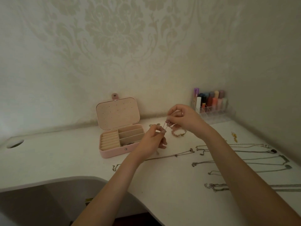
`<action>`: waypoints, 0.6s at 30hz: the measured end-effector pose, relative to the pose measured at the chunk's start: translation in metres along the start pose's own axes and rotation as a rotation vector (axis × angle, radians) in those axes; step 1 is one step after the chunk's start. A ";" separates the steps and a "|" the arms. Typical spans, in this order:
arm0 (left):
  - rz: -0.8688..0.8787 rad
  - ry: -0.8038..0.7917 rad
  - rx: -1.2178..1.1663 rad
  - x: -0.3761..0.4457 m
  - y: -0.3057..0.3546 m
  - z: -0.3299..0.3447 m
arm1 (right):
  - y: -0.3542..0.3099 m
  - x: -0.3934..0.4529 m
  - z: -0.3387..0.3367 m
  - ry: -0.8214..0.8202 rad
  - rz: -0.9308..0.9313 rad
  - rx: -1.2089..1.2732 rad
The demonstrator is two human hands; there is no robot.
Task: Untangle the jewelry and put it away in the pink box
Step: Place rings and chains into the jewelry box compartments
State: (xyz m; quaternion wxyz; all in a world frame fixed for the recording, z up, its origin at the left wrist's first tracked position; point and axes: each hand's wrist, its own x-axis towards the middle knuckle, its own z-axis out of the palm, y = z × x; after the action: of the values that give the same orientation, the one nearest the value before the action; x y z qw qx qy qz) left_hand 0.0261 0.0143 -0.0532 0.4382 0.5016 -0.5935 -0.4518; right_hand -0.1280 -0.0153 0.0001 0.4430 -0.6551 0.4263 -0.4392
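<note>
Low on the right of the frame, thin silver necklaces (244, 162) lie stretched out in rows on the white table (57, 157), apart from each other. One more long chain (171, 156) lies across the middle, passing under the left arm.

Just above the middle of the frame, both hands are lifted over the table. The left hand (151, 142) has its fingers curled and pinches the low end of a small thin chain (166, 127). The right hand (184, 119) pinches the top end with thumb and fingertips. The chain hangs short and tight between them. It is so thin and blurry that I cannot tell if it has a knot.

Behind the hands, a pink bead bracelet (178, 133) lies in a loop on the table.

To the left of the hands sits the pink box (112, 153), with its lid standing open. Inside are cream rolls for rings on the left and long slots on the right. Something small and dark sits in the front slot.

A gold piece (234, 137) lies at the right. In the far right corner, by the wall, a clear rack (210, 110) holds lipsticks standing up.
</note>
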 end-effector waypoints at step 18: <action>-0.017 -0.087 0.305 -0.025 0.024 -0.075 | -0.006 0.000 0.000 0.291 0.084 0.524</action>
State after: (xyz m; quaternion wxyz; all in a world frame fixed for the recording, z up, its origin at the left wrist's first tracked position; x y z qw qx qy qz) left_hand 0.0973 0.0342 -0.0155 0.3271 0.5474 -0.6692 -0.3815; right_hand -0.1269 -0.0137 0.0054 0.5492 -0.4304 0.3840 -0.6048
